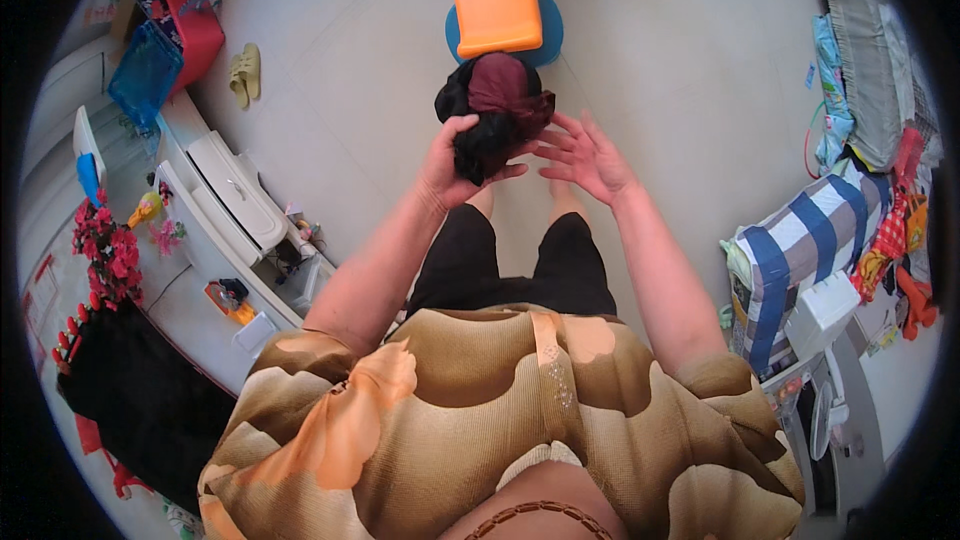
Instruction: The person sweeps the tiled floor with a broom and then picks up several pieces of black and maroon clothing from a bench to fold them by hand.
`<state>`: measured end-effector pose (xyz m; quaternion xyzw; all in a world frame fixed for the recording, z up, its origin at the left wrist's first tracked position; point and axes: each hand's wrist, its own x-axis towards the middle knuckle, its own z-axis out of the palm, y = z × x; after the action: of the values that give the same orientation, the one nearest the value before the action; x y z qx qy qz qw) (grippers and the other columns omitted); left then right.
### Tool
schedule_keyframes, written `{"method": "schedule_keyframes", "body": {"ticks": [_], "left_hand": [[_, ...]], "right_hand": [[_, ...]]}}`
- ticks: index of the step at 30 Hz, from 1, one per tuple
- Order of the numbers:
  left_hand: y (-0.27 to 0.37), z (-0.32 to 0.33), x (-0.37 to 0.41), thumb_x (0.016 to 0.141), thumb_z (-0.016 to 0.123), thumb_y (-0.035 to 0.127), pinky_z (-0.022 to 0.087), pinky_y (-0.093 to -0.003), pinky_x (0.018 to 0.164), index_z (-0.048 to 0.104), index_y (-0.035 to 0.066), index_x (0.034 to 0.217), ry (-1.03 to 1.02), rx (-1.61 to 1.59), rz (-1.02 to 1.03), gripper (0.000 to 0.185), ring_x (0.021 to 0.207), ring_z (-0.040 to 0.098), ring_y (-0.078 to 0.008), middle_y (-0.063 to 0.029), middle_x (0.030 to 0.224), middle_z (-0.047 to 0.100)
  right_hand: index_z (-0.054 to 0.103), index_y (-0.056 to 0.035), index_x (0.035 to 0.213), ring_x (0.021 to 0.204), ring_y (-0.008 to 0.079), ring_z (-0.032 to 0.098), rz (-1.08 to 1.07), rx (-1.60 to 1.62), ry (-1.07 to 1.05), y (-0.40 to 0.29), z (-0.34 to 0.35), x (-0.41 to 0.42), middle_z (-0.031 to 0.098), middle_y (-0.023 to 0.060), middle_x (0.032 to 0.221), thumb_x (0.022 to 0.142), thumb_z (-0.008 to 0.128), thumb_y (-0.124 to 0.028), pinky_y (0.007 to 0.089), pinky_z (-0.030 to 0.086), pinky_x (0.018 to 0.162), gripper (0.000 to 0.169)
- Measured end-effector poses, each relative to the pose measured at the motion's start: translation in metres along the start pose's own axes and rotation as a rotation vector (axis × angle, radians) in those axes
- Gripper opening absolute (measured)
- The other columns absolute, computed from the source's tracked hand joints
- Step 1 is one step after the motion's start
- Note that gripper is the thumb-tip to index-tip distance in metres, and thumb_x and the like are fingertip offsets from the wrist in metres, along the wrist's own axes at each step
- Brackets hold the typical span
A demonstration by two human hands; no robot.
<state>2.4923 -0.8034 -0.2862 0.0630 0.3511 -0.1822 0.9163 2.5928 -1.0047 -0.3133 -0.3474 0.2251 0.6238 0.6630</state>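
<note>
A bundle of black and maroon cloth point(501, 94) is held up in front of my legs, its layers rolled or bunched together. My left hand point(448, 169) grips its lower left side, with the thumb on the near face and fingers underneath. To the right of the bundle, my right hand point(589, 161) has its fingers spread and palm turned inward. Its fingertips reach the bundle's right edge; whether they touch the maroon cloth I cannot tell. Just beyond the bundle is an orange plastic board or seat point(499, 0) over a round blue base point(551, 26).
To the left stand a white cabinet point(236, 191) with a drawer front, pale slippers point(245, 75) and a red bin point(196, 37). A large black panel point(142, 397) is near pink artificial flowers point(109, 247). A checked quilted cover point(810, 247) and white box point(823, 313) are at right.
</note>
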Motion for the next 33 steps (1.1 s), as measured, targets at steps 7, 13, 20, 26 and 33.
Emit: {"method": "schedule_keyframes", "body": {"ticks": [7, 13, 20, 26, 33], "left_hand": [[0.016, 0.055, -0.043, 0.084, 0.046, 0.032, 0.043, -0.0487, 0.090, 0.042, 0.000, 0.124, -0.004, 0.180, 0.094, 0.051, 0.107, 0.053, -0.0313, -0.0156, 0.120, 0.052], [0.034, 0.046, -0.062, 0.081, 0.052, 0.024, 0.046, -0.0435, 0.087, 0.049, 0.000, 0.114, 0.082, -0.024, 0.292, 0.040, 0.099, 0.056, -0.0293, -0.0141, 0.109, 0.057], [0.061, 0.069, -0.087, 0.086, 0.051, 0.028, 0.048, -0.0350, 0.081, 0.053, 0.005, 0.110, 0.102, 0.024, 0.426, 0.034, 0.091, 0.060, -0.0224, -0.0086, 0.102, 0.061], [0.092, 0.041, -0.109, 0.087, 0.053, 0.030, 0.044, -0.0378, 0.092, 0.049, 0.003, 0.116, 0.068, 0.007, 0.484, 0.040, 0.103, 0.056, -0.0235, -0.0123, 0.114, 0.056], [0.115, 0.047, -0.153, 0.084, 0.051, 0.051, 0.048, -0.0357, 0.085, 0.054, 0.006, 0.108, 0.083, 0.246, 0.569, 0.051, 0.094, 0.060, -0.0217, -0.0087, 0.103, 0.061]], "right_hand": [[0.053, -0.0109, 0.104, 0.097, 0.0188, 0.055, -0.558, 0.147, 0.214, -0.031, 0.085, -0.024, 0.059, 0.0052, 0.101, 0.092, 0.044, -0.022, 0.0360, 0.046, 0.082, 0.019], [0.052, -0.0092, 0.094, 0.061, 0.0123, 0.032, -0.704, 0.293, -0.164, -0.086, 0.131, -0.080, 0.039, -0.0005, 0.069, 0.093, 0.040, -0.021, 0.0248, 0.029, 0.055, 0.017], [0.052, -0.0087, 0.096, 0.055, 0.0098, 0.025, -0.895, 0.157, -0.420, -0.133, 0.191, -0.173, 0.031, -0.0020, 0.065, 0.092, 0.043, -0.024, 0.0243, 0.023, 0.051, 0.018], [0.049, -0.0096, 0.083, 0.054, 0.0078, 0.027, -1.030, 0.292, -0.753, -0.193, 0.193, -0.278, 0.029, -0.0037, 0.062, 0.087, 0.041, -0.011, 0.0233, 0.025, 0.052, 0.009], [0.050, 0.0003, 0.109, 0.059, 0.0090, 0.035, -1.238, -0.264, -0.244, -0.189, 0.218, -0.274, 0.044, 0.0018, 0.081, 0.084, 0.049, -0.019, 0.0224, 0.032, 0.054, 0.031]]}}
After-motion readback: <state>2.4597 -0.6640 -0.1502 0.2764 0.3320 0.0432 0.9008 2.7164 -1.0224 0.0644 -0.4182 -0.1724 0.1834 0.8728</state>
